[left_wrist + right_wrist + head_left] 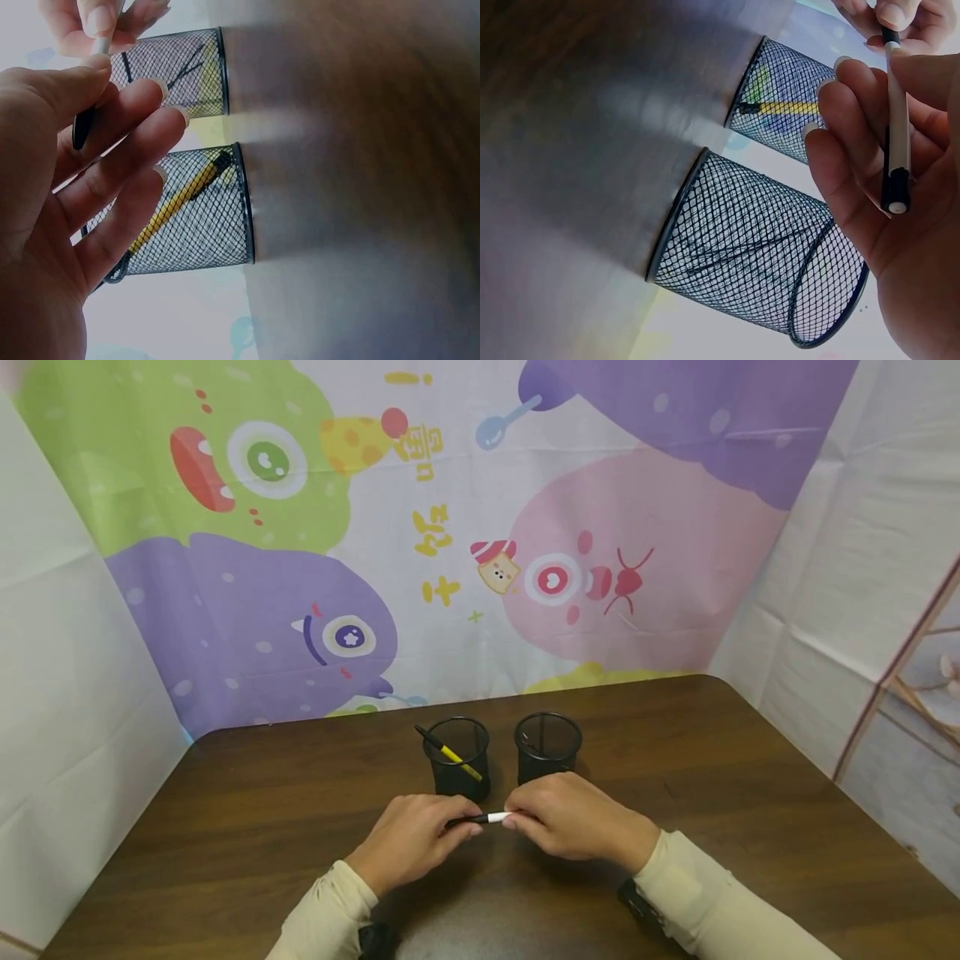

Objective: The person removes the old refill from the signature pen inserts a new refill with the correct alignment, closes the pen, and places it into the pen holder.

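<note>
- Pen (497, 817), white and black, is in both hands in the head view, held roughly level above the desk (247, 827), just on the near side of two black mesh cups. The left hand (412, 839) pinches its black end; the right hand (573, 818) pinches the white part. The left cup (455, 783) holds a yellow-and-black pen (450, 753), leaning; the right cup (542, 767) stands beside it, apart. A cartoon-printed backdrop (457, 639) rises behind.
- From the left wrist, the thumb side of the left hand grips the pen, its dark tapered end poking out below; the other fingers reach out loosely. Thin dark lines show in the right cup, their kind unclear.
- From the right wrist, the white barrel lies between thumb and fingers of the right hand, its black rear end toward the camera.
</note>
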`<state>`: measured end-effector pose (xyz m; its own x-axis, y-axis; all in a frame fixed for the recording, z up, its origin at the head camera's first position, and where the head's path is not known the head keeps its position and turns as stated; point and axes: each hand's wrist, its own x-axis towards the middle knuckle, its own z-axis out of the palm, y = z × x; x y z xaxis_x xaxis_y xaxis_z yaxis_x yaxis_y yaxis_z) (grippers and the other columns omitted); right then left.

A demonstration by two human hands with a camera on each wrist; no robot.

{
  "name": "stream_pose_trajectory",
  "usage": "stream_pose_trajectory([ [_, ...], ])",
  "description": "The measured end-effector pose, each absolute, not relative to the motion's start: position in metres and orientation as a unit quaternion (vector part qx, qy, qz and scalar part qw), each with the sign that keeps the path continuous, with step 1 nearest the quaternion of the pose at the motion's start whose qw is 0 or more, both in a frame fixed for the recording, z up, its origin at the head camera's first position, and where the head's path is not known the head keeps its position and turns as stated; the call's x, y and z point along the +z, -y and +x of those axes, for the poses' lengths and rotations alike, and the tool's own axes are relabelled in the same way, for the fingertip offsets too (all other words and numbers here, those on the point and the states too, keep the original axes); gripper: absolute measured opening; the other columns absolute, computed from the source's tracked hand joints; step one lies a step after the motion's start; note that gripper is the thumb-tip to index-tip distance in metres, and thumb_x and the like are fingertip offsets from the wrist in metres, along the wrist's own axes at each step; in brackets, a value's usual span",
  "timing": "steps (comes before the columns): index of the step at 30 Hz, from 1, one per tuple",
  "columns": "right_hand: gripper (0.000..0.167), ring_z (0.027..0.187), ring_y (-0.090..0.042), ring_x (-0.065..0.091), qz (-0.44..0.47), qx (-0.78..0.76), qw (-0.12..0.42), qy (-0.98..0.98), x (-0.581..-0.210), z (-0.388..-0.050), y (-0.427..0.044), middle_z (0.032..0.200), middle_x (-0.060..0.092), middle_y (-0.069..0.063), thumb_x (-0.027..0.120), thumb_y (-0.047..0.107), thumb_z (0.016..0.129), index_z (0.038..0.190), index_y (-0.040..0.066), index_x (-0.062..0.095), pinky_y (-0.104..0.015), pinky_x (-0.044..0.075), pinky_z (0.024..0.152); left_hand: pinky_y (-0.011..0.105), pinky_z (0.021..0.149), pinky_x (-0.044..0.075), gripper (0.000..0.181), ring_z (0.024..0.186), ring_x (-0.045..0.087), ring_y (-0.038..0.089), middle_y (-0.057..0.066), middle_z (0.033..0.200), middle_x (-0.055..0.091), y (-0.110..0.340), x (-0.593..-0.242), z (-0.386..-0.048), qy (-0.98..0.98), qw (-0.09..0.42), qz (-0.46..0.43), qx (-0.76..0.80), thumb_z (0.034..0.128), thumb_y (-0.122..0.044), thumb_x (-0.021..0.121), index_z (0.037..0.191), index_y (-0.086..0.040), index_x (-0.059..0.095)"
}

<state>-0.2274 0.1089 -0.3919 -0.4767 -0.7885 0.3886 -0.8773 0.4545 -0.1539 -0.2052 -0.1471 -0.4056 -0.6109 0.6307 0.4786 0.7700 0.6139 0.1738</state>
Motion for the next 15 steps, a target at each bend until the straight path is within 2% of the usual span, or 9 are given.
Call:
stream_pose_trajectory([
  [15,0.011,0.063,0.004,0.048,0.489,0.185,0.135,0.841,-0.3897,-0.2297,-0.1111,0.077,0.056,0.020,0.065,0.026,0.098,0.090,0.021,0.071,-0.017,0.044,0.059,0.018,0.053,0.041,0.018,0.061,0.048,-0.002,-0.017,0.088,0.067,0.1488,-0.4064,-0.2061,0.879,0.175,-0.383,-0.226,0.0934,-0.029,0.074,0.110,-0.023,0.072],
])
